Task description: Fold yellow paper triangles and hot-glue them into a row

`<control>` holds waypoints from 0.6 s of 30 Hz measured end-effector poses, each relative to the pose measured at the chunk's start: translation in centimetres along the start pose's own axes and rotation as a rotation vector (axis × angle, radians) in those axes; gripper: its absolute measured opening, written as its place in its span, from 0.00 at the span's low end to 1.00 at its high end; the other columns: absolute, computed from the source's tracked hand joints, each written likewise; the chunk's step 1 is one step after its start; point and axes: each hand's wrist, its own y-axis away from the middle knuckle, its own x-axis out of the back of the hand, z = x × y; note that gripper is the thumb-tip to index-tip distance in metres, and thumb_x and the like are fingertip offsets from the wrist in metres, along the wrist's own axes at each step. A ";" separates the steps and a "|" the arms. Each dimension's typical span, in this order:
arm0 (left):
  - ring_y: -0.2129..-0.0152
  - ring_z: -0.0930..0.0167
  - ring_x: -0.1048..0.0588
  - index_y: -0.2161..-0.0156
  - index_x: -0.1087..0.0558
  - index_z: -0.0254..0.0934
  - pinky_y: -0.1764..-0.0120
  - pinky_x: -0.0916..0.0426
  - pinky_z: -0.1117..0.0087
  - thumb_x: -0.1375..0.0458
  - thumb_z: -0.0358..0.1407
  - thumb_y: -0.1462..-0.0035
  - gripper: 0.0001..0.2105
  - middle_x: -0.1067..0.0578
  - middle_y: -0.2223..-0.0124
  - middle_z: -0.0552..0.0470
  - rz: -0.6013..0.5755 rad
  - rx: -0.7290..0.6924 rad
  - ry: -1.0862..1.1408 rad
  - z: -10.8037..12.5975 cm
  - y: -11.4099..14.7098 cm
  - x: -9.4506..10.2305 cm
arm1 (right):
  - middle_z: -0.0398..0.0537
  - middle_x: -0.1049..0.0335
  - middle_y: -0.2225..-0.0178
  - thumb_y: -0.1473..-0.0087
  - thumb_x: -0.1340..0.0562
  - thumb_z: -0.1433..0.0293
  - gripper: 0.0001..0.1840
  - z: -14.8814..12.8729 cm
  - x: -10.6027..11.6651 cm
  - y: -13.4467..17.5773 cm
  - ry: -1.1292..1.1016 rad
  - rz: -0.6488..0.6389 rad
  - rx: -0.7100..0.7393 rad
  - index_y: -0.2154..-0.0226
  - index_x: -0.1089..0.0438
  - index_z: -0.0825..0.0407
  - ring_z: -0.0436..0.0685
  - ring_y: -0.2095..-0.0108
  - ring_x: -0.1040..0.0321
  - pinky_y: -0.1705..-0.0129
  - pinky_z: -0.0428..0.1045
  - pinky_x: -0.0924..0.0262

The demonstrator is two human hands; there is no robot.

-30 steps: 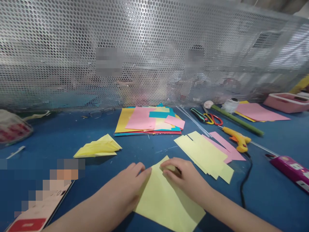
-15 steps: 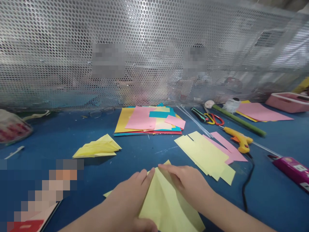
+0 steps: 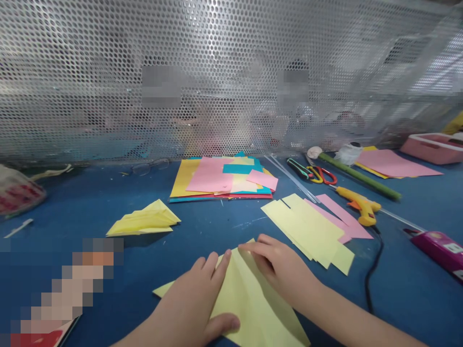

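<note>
A creased sheet of pale yellow paper [image 3: 246, 289] lies partly folded on the table right before me, one corner pointing away. My left hand [image 3: 202, 289] rests on its left part, palm down, fingers stretched toward the upper fold and thumb spread out over the paper. On the right side, my right hand [image 3: 282, 265] has its fingers bent and closed at the sheet's upper edge, the index fingertip almost meeting my left one. The right thumb is mostly hidden. A folded bright yellow paper piece [image 3: 146, 219] sits farther off to the left.
Coloured paper sheets [image 3: 197, 176] are stacked near the perforated metal screen [image 3: 217, 86]. To the right lie cut yellow pieces [image 3: 307, 229], pink strips [image 3: 343, 212], a yellow glue gun [image 3: 358, 202] with cord, scissors [image 3: 320, 174], a green stick [image 3: 358, 176] and a purple box [image 3: 439, 250].
My left thumb has slid slightly up and right over the paper. My right hand's knuckles have lifted a little. The view has shifted slightly.
</note>
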 end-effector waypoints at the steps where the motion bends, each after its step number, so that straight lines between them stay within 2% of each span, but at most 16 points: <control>1: 0.47 0.50 0.36 0.33 0.51 0.34 0.47 0.38 0.49 0.43 0.44 0.45 0.38 0.34 0.42 0.35 0.002 -0.005 -0.001 0.0 0.0 0.0 | 0.49 0.31 0.67 0.40 0.50 0.78 0.23 0.1 0.0 0.0 0.004 -0.004 0.000 0.51 0.25 0.47 0.56 0.66 0.29 0.64 0.49 0.36; 4: 0.49 0.53 0.35 0.34 0.47 0.34 0.48 0.37 0.51 0.44 0.43 0.44 0.35 0.33 0.43 0.38 0.009 -0.015 0.000 -0.1 0.0 0.1 | 0.49 0.28 0.65 0.41 0.49 0.79 0.25 0.2 -0.1 0.0 0.015 -0.018 0.004 0.50 0.26 0.46 0.56 0.64 0.29 0.62 0.49 0.36; 8: 0.48 0.54 0.35 0.33 0.48 0.39 0.48 0.37 0.53 0.47 0.39 0.42 0.32 0.35 0.41 0.39 0.006 -0.010 0.000 -0.2 0.1 0.2 | 0.50 0.27 0.66 0.41 0.50 0.78 0.26 0.2 0.1 0.1 0.029 -0.045 0.023 0.48 0.27 0.45 0.57 0.65 0.29 0.64 0.49 0.36; 18: 0.46 0.53 0.36 0.32 0.53 0.42 0.47 0.39 0.52 0.48 0.42 0.40 0.33 0.35 0.40 0.41 0.003 -0.027 0.018 -0.8 -0.1 0.0 | 0.50 0.30 0.70 0.42 0.50 0.79 0.28 0.0 0.4 0.1 0.030 -0.095 0.041 0.46 0.28 0.45 0.57 0.68 0.30 0.67 0.49 0.39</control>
